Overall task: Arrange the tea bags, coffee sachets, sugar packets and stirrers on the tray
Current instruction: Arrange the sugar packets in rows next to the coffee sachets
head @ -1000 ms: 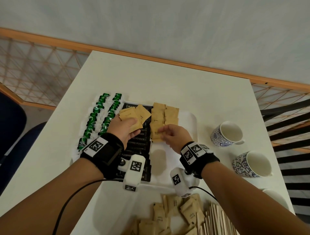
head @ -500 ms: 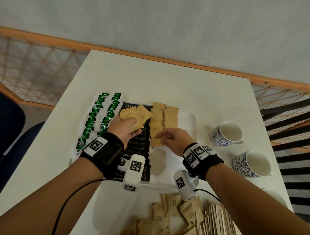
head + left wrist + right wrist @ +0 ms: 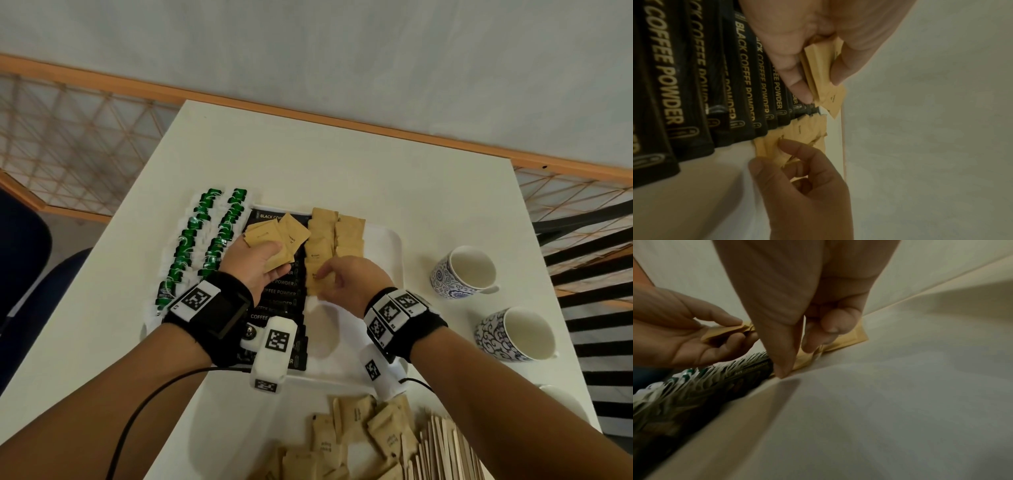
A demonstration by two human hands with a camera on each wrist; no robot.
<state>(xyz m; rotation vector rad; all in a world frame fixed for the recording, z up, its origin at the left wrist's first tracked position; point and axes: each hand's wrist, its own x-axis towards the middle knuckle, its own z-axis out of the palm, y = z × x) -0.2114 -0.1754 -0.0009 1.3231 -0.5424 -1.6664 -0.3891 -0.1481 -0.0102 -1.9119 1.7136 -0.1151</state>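
A white tray (image 3: 383,240) holds two rows of green tea bags (image 3: 205,246), a column of black coffee sachets (image 3: 284,294) and two columns of brown sugar packets (image 3: 337,233). My left hand (image 3: 270,260) hovers over the coffee sachets and grips a fanned stack of sugar packets (image 3: 822,78) between thumb and fingers. My right hand (image 3: 325,279) is at the near end of the left sugar column. Its thumb and forefinger pinch the nearest packet (image 3: 772,142), which lies on the tray beside the coffee sachets (image 3: 674,91).
Two blue-patterned cups (image 3: 462,267) (image 3: 513,334) stand right of the tray. Loose sugar packets (image 3: 359,435) and wooden stirrers (image 3: 445,448) lie at the table's near edge. A wooden rail (image 3: 308,113) runs behind the table.
My right hand has stayed at the near end of the sugar column, its wrist swinging slightly right. The left hand holds its stack in the same place.
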